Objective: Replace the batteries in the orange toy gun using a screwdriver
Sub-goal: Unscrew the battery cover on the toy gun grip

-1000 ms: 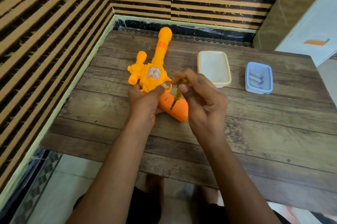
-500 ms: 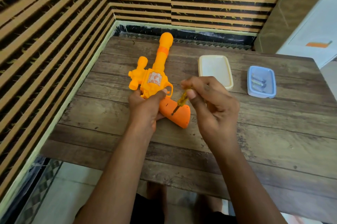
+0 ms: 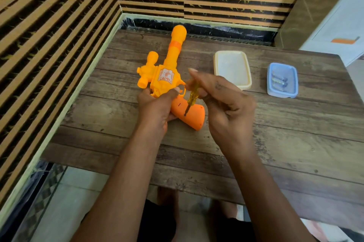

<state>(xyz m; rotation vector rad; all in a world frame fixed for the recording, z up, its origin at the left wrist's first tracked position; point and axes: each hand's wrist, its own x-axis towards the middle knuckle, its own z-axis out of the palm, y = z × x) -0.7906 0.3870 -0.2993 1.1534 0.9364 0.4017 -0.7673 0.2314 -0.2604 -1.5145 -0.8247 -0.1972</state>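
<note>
Gun [image 3: 167, 76]: yellow-orange body, deeper orange grip and barrel band, white-and-orange sticker; screwdriver [image 3: 192, 96]: translucent yellow handle, dark shaft; bench [image 3: 275, 133]: brown, worn wood-grain planks; cream tub [image 3: 232, 68]: plain; pale blue tub [image 3: 281, 95]: silvery batteries [image 3: 278, 82] inside; wall [image 3: 59, 25]: tan and black stripes.

Dark wood-plank bench [image 3: 275, 143] set in a corner, tan-and-black striped wall [image 3: 59, 25] behind and left, cream plastic box [image 3: 232, 68] on it, blue tray [image 3: 281, 95] near its right, tiled floor [image 3: 65, 202] below
</note>
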